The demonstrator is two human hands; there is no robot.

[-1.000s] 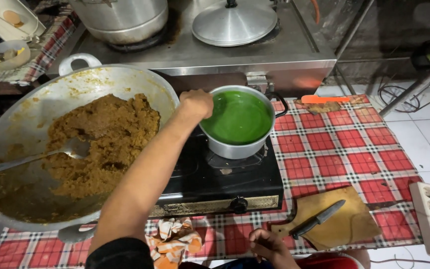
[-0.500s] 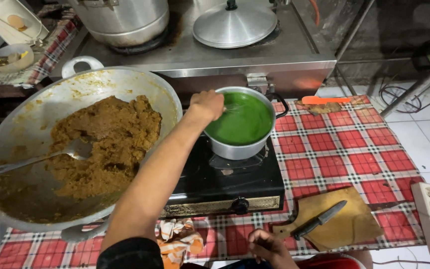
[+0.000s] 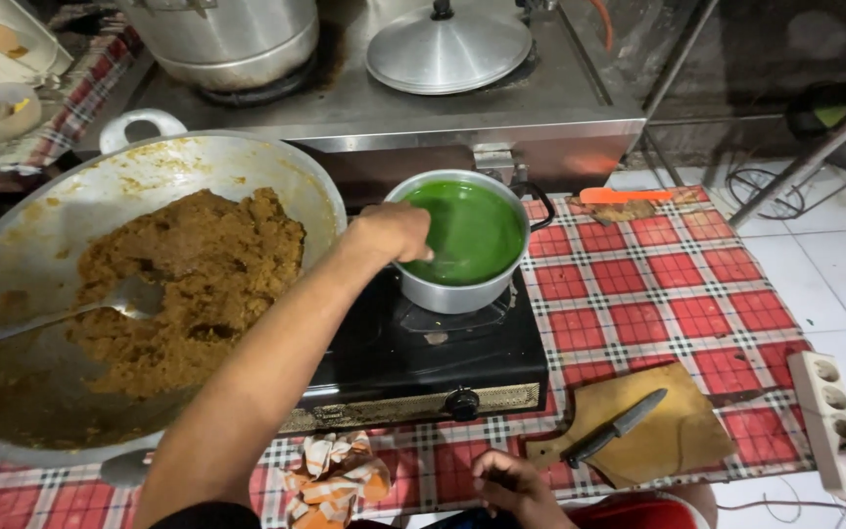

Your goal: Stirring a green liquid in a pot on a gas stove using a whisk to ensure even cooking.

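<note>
Since the frame 1 s back, our left hand (image 3: 396, 233) has shifted along the near-left rim of the small round aluminium pot of green liquid (image 3: 466, 240), and the view has tilted slightly; the right hand (image 3: 513, 482) holds much the same spot low in view.

Left hand: fingers curled over the pot's left rim, knuckles up, touching the metal edge. Whether it pinches the rim or a utensil, we cannot tell. The pot lies directly right of and under those fingers, seated on the right burner of the black 2-burner tabletop gas stove (image 3: 423, 372).

Right hand: loosely curled, empty as far as shows, resting at the near edge of the red-and-white checked tablecloth (image 3: 658, 294), just left of the brown wooden cutting board (image 3: 653, 431) bearing 1 black-handled knife (image 3: 617, 427).

Left of the pot, touching distance from our forearm: large grey metal wok of brown crumbly mixture (image 3: 178, 284), with a metal spoon (image 3: 80, 309) lying in it. Crumpled orange-and-white wrappers (image 3: 333, 475) lie in front of the stove.
</note>
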